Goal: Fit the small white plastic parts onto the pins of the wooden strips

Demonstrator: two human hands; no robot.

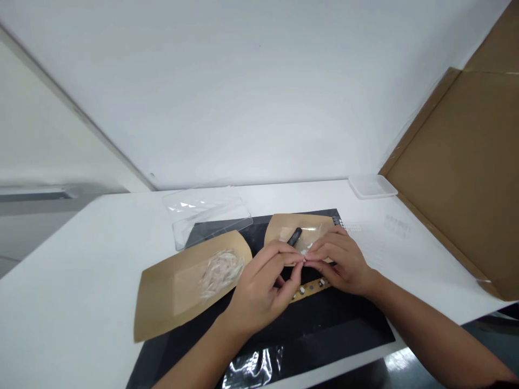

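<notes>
My left hand [267, 281] and my right hand [340, 259] meet fingertip to fingertip over the black mat. Both are closed in a pinch on a tiny whitish piece [304, 260], too small to name. Just below the fingers, a yellow-brown strip [310, 289] with white and grey round spots lies on the mat, partly covered by my hands. Behind them is a brown paper tray [279, 224] holding a black stick-like object [294, 236] and some small white bits.
At left lies a larger brown paper tray [158, 297] with a heap of thin clear strips [223, 270]. Clear plastic trays [206, 210] are behind it. A translucent lid [373, 186] sits at the back right, beside a cardboard panel [466, 178]. The black mat [324, 329] rests on a white table [81, 281].
</notes>
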